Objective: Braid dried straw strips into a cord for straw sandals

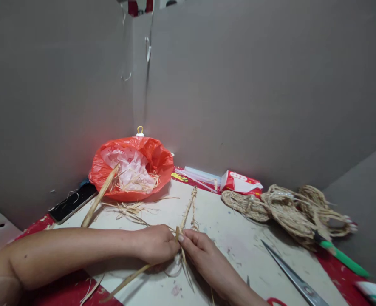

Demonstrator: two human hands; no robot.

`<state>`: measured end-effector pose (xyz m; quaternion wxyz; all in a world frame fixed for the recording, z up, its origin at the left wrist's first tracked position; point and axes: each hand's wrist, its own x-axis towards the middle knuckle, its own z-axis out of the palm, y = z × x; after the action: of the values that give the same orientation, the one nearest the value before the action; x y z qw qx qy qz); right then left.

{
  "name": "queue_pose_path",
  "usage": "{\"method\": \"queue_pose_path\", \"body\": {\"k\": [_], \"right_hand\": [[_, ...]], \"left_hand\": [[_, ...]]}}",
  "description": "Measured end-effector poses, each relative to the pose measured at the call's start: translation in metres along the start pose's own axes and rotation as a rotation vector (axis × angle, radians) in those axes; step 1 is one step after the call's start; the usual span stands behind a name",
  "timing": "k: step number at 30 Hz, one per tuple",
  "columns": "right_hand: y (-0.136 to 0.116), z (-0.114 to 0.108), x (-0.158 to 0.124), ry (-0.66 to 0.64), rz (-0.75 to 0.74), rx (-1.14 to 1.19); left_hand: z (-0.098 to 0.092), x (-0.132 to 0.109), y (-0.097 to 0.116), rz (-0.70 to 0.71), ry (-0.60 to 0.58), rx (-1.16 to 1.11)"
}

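At the lower middle, my left hand is closed on a flat strip of dry straw. My right hand pinches the lower end of a thin straw braid, right beside the left one. The braid runs up and away from my fingers over the white board, and a thinner piece dangles on its right. Loose straw ends hang below both hands. One long strip trails down to the left from under my left hand.
An orange plastic bag with straw scraps stands behind, a phone to its left. Coiled straw ropes, a red tissue pack, scissors and a green-handled tool lie right. Grey panels rise behind.
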<state>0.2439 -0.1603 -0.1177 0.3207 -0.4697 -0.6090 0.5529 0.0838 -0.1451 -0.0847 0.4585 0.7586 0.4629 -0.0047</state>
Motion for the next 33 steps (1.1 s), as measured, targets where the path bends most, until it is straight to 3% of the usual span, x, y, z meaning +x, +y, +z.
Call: {"method": "queue_pose_path", "body": {"k": [3, 7, 10, 16, 21, 27, 33], "right_hand": [[-0.001, 0.004, 0.001, 0.044, -0.049, -0.092], [0.004, 0.006, 0.007, 0.032, -0.070, -0.120], [0.009, 0.005, 0.011, 0.009, -0.065, -0.099], [0.012, 0.006, 0.006, -0.025, -0.030, 0.100], [-0.004, 0.004, -0.002, -0.041, 0.037, 0.168], [-0.013, 0.002, -0.006, -0.027, 0.142, 0.325], [-0.008, 0.000, -0.005, 0.005, 0.090, 0.249]], "left_hand": [[0.004, 0.001, 0.000, 0.077, 0.165, 0.224], [0.008, 0.002, 0.000, 0.100, 0.211, 0.285], [0.009, 0.003, 0.001, 0.052, 0.181, 0.150], [0.001, 0.002, -0.009, 0.046, -0.046, -0.345], [-0.018, 0.000, -0.017, 0.085, 0.035, -0.682], [-0.023, 0.001, -0.018, 0.023, -0.031, -0.797], [-0.014, 0.009, -0.017, -0.003, 0.011, -0.801]]}}
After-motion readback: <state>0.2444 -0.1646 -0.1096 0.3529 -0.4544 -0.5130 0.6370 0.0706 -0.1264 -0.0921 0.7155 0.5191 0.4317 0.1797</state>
